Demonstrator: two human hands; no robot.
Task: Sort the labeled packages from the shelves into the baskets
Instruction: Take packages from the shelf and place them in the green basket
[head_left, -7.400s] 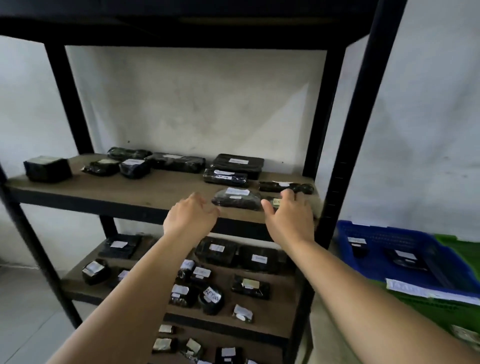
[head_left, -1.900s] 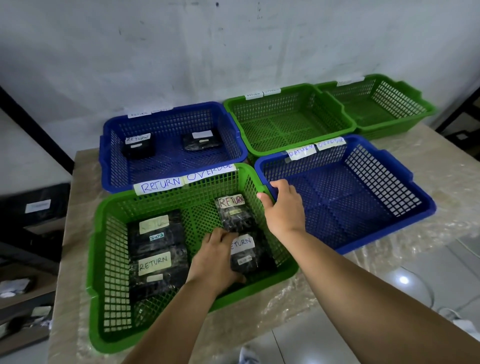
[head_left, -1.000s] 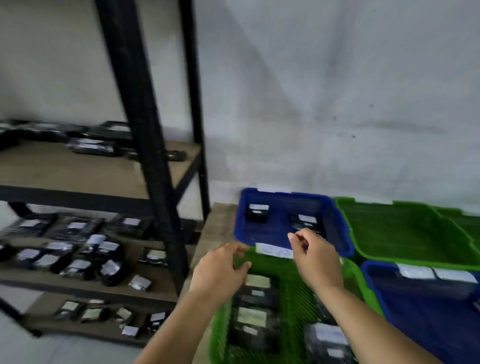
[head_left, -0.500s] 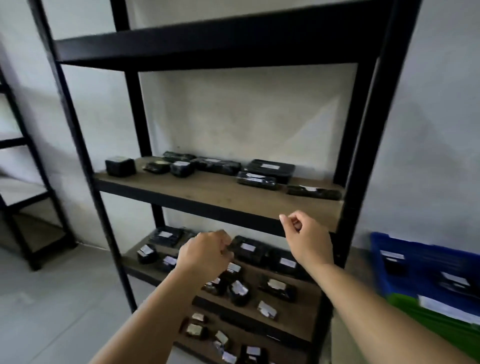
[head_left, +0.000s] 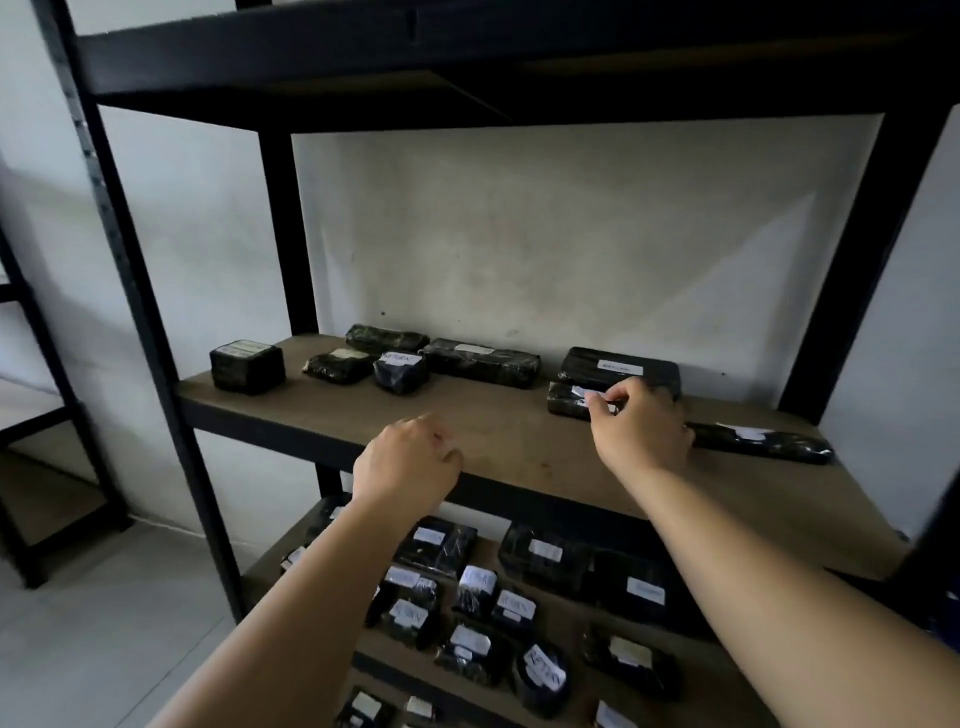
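The right hand (head_left: 641, 428) reaches over the middle shelf (head_left: 498, 441) toward a flat black package (head_left: 569, 399) at about 1 o'clock from the shelf's centre, thumb and forefinger pinched narrow right at its white label (head_left: 581, 391); whether they already touch it I cannot tell. That grip probably suits a thin wrapped pack lying flat, where the label edge gives something to catch. The left hand (head_left: 408, 465) hovers loosely curled and empty over the shelf's front edge at 6 o'clock, likely waiting to take a second pack or steady the first. A larger package (head_left: 621, 369) lies just behind the target, partly under it or touching it, so lifting may drag it. Others lie labels-up for reading: a long one (head_left: 761, 441) at 3 o'clock and a group (head_left: 400, 364) at 10 to 11 o'clock, one marked RETURN. The lower shelf (head_left: 558, 618) holds many more. No baskets are in view, so sorting looks far from finished.
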